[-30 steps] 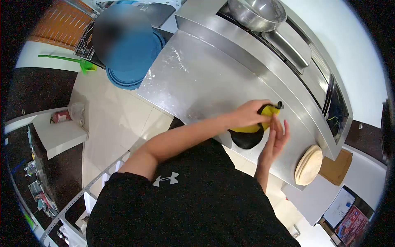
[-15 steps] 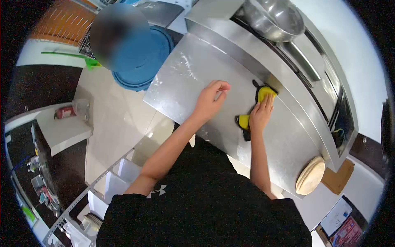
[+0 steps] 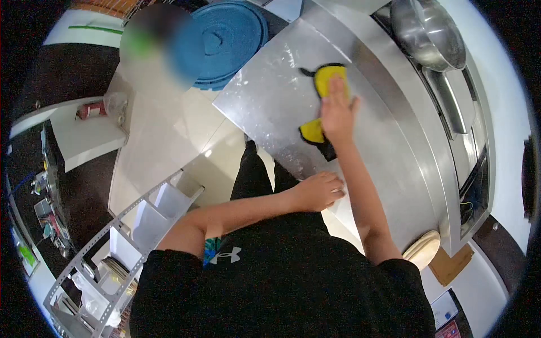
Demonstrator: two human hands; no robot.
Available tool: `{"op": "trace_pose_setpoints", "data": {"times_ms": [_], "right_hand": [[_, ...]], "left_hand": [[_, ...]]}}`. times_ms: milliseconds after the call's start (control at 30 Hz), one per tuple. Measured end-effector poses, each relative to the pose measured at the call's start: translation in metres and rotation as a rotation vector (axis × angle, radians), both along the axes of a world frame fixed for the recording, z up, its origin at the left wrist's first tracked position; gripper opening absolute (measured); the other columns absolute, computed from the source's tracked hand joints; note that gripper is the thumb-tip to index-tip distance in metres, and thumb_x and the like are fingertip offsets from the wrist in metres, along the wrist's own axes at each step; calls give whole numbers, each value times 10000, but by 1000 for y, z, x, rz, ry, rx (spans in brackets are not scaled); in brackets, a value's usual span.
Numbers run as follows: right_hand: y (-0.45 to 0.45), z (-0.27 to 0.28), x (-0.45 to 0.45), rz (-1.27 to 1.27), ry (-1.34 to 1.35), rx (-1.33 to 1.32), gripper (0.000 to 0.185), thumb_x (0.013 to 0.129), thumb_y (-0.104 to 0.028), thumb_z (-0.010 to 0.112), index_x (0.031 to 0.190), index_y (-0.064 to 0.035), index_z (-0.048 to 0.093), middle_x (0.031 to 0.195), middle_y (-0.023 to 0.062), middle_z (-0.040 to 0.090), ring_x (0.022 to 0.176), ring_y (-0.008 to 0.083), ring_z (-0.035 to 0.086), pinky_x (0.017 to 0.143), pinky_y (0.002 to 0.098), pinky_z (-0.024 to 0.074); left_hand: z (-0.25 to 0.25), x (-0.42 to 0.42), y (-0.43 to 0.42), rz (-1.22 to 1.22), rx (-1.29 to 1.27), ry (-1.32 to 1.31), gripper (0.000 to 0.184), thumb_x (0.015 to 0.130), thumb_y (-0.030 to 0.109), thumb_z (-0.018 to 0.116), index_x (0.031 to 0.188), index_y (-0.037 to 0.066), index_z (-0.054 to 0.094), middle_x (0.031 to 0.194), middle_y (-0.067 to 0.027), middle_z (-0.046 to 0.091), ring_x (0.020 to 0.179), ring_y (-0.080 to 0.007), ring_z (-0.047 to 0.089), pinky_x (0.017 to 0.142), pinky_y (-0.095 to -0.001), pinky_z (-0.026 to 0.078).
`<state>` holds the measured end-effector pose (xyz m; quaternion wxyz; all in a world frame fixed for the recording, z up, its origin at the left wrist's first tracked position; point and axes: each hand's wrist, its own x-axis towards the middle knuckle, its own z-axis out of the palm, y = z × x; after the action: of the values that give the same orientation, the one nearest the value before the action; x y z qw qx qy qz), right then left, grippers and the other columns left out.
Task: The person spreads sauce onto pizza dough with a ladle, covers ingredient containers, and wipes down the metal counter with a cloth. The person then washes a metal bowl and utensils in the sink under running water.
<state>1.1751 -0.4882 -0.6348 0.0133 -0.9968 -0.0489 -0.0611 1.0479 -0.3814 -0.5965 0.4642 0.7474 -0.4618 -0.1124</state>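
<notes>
My right hand (image 3: 338,115) lies palm down with fingers stretched out on a yellow cloth with black edging (image 3: 329,76), pressing it to the stainless steel counter (image 3: 383,163). Part of the cloth is covered by the hand; a folded yellow and black end shows beside the wrist. My left hand (image 3: 318,191) is in front of my body near the counter's front edge, its fingers curled in, and no object shows in it. White powdery smears mark the far left part of the counter.
A large blue lidded bin (image 3: 225,39) stands past the counter's left end. At the right, a steel pan (image 3: 431,36) rests on the raised ledge. Round wooden boards (image 3: 422,250) lie near the counter's near corner. A metal shelf rack (image 3: 127,270) with white bins is at lower left.
My right hand and the cloth have slid left and farther away across the counter. My left hand has drawn back from over the counter toward my body. The head view has shifted.
</notes>
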Motion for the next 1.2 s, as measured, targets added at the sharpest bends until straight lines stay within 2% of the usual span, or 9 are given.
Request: {"op": "trace_pose_setpoints", "data": {"times_ms": [267,333,600,667,767,833,900,1000,1200], "right_hand": [[-62,33,-38,-163,43,-156,421,855,-302,528,1252,-171,480,1292,36,449,1075,213,486,902,489,314],[-55,33,-47,-202,22,-173,385,841,-301,549,1198,-160,516,1205,62,491,987,236,503,839,453,339],[-24,23,-101,-406,2,-160,276,832,-290,556,1060,-135,527,1012,57,506,912,257,505,817,446,345],[-22,23,-132,-409,14,-202,234,831,-272,560,1008,-122,528,989,67,499,905,256,497,826,426,348],[-18,14,-156,-359,-37,-160,224,836,-255,552,1009,-115,529,999,68,502,904,256,496,824,419,353],[-18,13,-164,-307,-87,-117,214,841,-239,545,1009,-108,530,1009,69,505,904,256,495,823,412,358],[-20,27,-170,-254,-74,-56,224,847,-233,535,1031,-105,530,1042,75,504,934,262,494,840,419,355],[-29,48,-180,-108,-15,113,259,866,-213,504,1098,-99,532,1142,92,498,1024,278,489,891,441,348],[-78,37,-188,506,131,391,375,890,-213,463,1258,-147,496,1339,106,420,1222,300,403,1001,485,283]], "left_hand": [[-21,23,-19,440,244,-68,368,727,199,612,1067,83,536,1139,-186,449,1062,-303,379,875,-394,327],[-27,29,0,621,210,-19,359,732,165,596,1071,74,518,1133,-185,463,967,-319,482,786,-404,399],[-17,8,44,410,122,402,341,734,129,600,1013,5,447,867,-177,551,563,-370,558,523,-420,454],[8,-25,48,154,-3,762,317,737,101,581,993,-9,430,761,-174,551,593,-397,553,562,-426,464],[7,-48,56,170,33,821,305,784,99,531,1065,17,444,861,-232,595,673,-362,593,637,-424,472],[0,-56,72,380,161,773,326,767,90,552,1072,28,456,953,-222,577,823,-327,582,702,-403,464],[1,-73,82,695,179,266,361,729,92,581,1071,45,474,1127,-178,524,1025,-300,513,774,-424,436],[4,-108,54,687,-76,44,397,722,74,569,1111,55,488,1309,-127,418,1253,-302,362,910,-449,387],[-28,-152,-50,778,121,2,545,747,37,519,1282,76,424,1446,-110,292,1365,-306,227,1041,-480,274]]}}
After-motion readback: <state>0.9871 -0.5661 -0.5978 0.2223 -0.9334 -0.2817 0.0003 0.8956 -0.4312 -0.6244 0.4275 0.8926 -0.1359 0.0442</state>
